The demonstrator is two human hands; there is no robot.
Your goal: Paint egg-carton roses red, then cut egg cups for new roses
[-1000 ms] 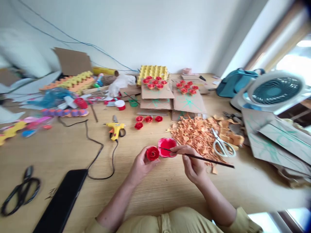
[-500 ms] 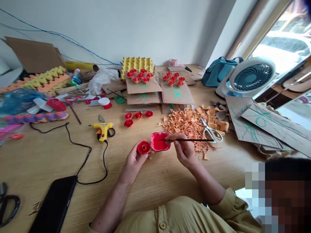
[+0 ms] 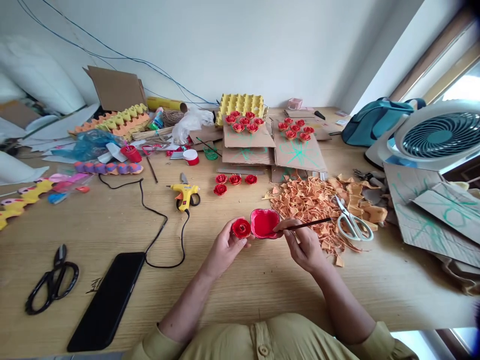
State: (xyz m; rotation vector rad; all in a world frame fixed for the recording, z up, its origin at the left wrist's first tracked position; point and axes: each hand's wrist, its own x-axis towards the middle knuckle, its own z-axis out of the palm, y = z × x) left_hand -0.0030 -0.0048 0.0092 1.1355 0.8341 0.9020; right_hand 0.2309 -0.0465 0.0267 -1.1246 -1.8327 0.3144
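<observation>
Centrally, one red flower (image 3: 241, 228) is held upright, pinched by the thumb and fingers of the left hand (image 3: 227, 248), just beside a red dish (image 3: 256, 215). A thin brush (image 3: 313, 222) is gripped in the right hand's (image 3: 305, 246) fingertips, its tip over the dish; contact with the paint cannot be made out. Four red roses (image 3: 235, 179) are set beyond; orange scraps (image 3: 300, 200) are heaped rightward.

Back wall (image 3: 292, 50): plain, pale blue-white. Thin blue cables (image 3: 138, 60) hang slack across its left part. Table (image 3: 112, 215): light wood grain, far edge near the wall. Right side: white upright section (image 3: 393, 55), then window (image 3: 467, 87), brown-framed, glass bright; greyer shading along the wall corner
</observation>
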